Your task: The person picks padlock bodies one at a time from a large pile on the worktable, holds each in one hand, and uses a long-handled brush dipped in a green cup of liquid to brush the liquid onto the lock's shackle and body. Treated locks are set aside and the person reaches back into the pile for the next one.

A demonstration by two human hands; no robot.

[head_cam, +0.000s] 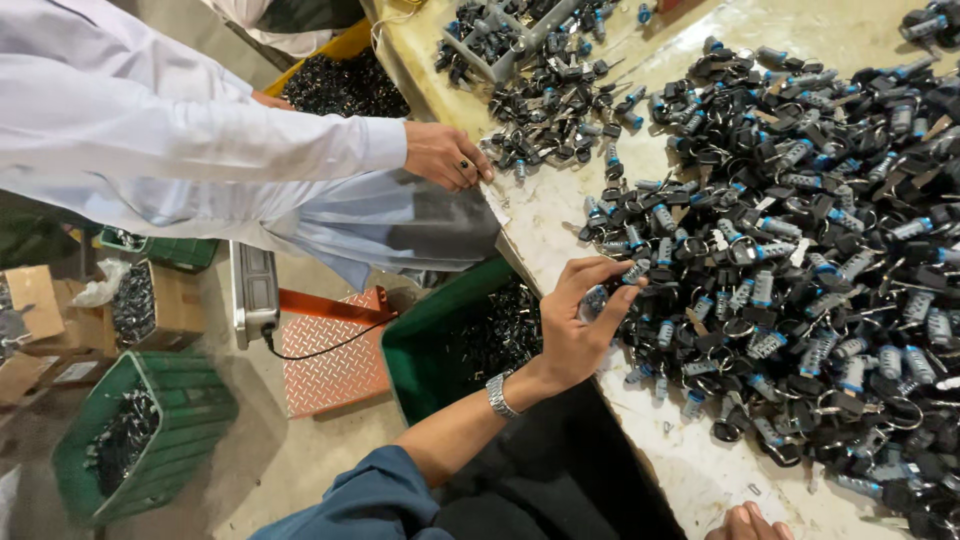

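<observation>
The person's left hand [585, 325] is reaching onto the worktable [560, 215], its fingers curled narrowly around a small silver-and-blue lock cylinder [597, 297] at the near edge of the big pile of lock cylinders and black keys [810, 250]. A metal wristwatch [499, 394] is showing on that wrist, above a rolled blue sleeve [370, 500]. The right hand [745, 523] is barely peeking in at the bottom edge, resting on the tabletop just below the pile; whether it is open or closed cannot be told.

A co-worker in a white shirt [150, 130] is leaning in from the far side of the pile, one hand [445, 155] pinching a small part at the table's edge beside a smaller heap of parts [555, 100]. Beyond that heap a grey tray [490, 45] is sitting full of the same pieces.

Below the table edge, left of the pile, a green bin [440, 340] is holding dark parts. Farther left, an orange platform scale [335, 365] and a green crate [140, 430] are standing on the floor.
</observation>
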